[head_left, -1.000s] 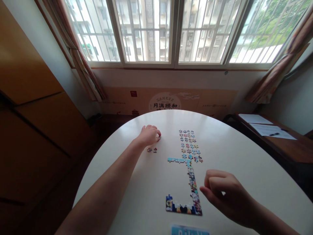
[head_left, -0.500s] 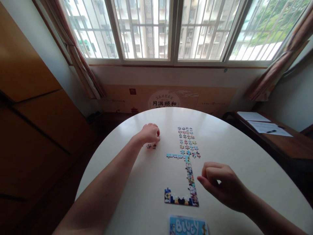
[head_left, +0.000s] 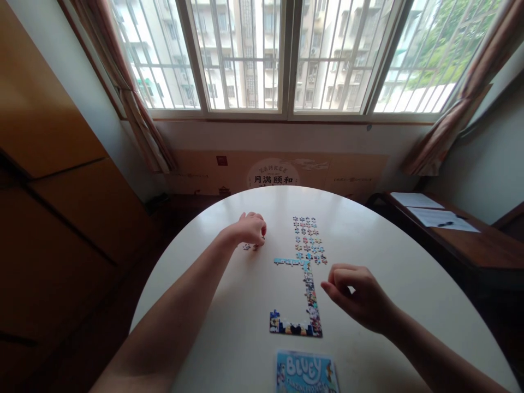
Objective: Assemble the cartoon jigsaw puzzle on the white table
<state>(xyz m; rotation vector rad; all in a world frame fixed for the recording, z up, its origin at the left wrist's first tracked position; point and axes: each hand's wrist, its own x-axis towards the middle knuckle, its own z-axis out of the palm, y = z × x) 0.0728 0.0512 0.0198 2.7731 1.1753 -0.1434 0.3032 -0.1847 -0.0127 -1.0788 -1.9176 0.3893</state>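
- Nearest to us, the blue BLUEY cover (head_left: pixel 306 373) lies face up on our round white desk (head_left: pixel 380 240), cut off by the lower edge of the view; we cannot tell whether it is a box or a card.
- Just beyond it we see the joined puzzle border (head_left: pixel 311 300), flat on the desk, with a near strip, a full right side and a short far strip; its left side is mostly open.
- To the right of that border, our right hand (head_left: pixel 365 297) is loosely curled, thumb and forefinger drawn together around a small gap, and we see nothing in it.
- Further off on the left, two loose pieces (head_left: pixel 246 247) lie just below our left hand (head_left: pixel 249 227).
- That left hand is bent downward, well apart from the right; something small shows by its fingertips, but we cannot tell whether it is pinched.
- To its right, beyond the border's far strip, our grid of puzzle pieces (head_left: pixel 305 239) is spread in rows, each piece separate.
- Past the desk we have papers (head_left: pixel 444 218) on a brown side table (head_left: pixel 462 240), then a ZANKEE panel (head_left: pixel 323 170) below the barred window (head_left: pixel 245 60).
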